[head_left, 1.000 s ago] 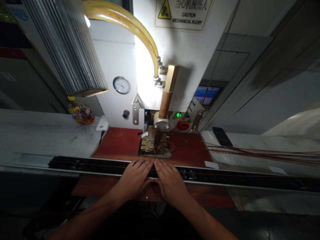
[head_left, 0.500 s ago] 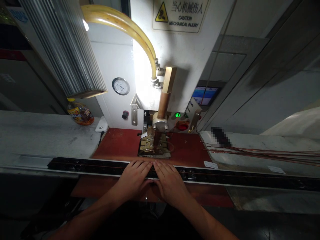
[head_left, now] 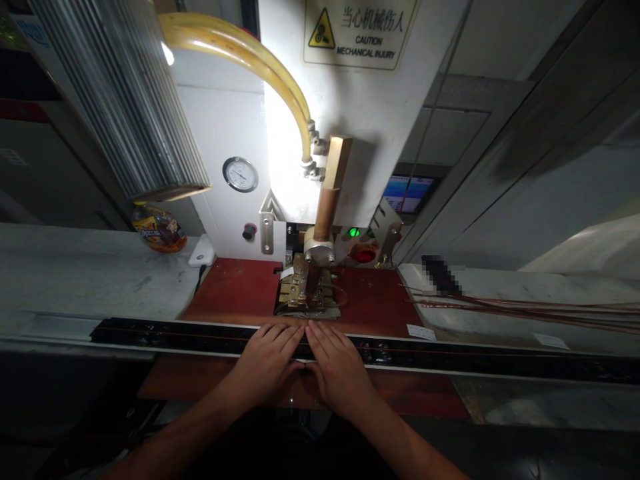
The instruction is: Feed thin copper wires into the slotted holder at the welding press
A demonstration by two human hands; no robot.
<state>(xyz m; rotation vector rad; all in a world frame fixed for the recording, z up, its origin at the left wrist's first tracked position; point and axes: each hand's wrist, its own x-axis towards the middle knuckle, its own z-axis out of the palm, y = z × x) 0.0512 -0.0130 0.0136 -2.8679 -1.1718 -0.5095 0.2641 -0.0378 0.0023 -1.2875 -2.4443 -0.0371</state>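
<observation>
A long pale rail with a black insert and a thin copper-coloured line runs from left to right across the work surface. My left hand is closed on its middle, fingers over the top and thumb at the near edge. Beside it, my right hand grips the rail the same way, and the fingertips of both hands nearly touch. Just beyond the hands sits a brass clamping fixture beneath a copper rod of the white machine. The rail's underside is hidden.
A bottle and a white box stand at the left. Thin copper rods lie on the right, near a white label. Yellow hoses arch above, and a ribbed metal housing hangs at the upper left.
The view has shifted very slightly, with the rail's left end a little farther left in the picture. Both hands keep their places on the rail.
</observation>
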